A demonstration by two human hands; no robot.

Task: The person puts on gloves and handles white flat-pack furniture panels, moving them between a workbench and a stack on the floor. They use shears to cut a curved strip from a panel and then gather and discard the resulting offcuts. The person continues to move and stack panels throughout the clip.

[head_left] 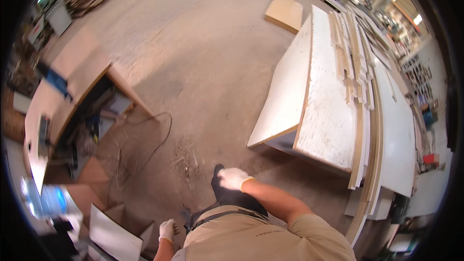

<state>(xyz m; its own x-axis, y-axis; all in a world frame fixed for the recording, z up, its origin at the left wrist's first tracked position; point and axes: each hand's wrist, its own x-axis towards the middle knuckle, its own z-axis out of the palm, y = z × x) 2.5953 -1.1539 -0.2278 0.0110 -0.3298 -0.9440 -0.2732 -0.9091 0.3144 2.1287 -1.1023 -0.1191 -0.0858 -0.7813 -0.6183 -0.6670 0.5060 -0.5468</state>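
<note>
My right hand (pixel 233 179), in a white work glove with a yellow cuff, hangs in front of my dark trousers, over one dark shoe (pixel 218 169). Its fingers are loosely bent and slightly blurred, and no held thing shows. At my left side is my left hand (pixel 168 230), gloved the same way. Its fingers are relaxed and a little apart, with nothing visible in them. Nearest to the left hand stands a white panel (pixel 115 234) among brown boards. Neither hand touches a workbench.
A wooden workbench (pixel 72 87) at left carries a blue power tool (pixel 58 83); a cable (pixel 162 140) trails from beneath. A large water bottle (pixel 46 202) stands nearer. At right, long strips (pixel 357 58) lie on a white panel table (pixel 324 121). Beyond is a board stack (pixel 284 12); wood scraps (pixel 185 157) litter the floor.
</note>
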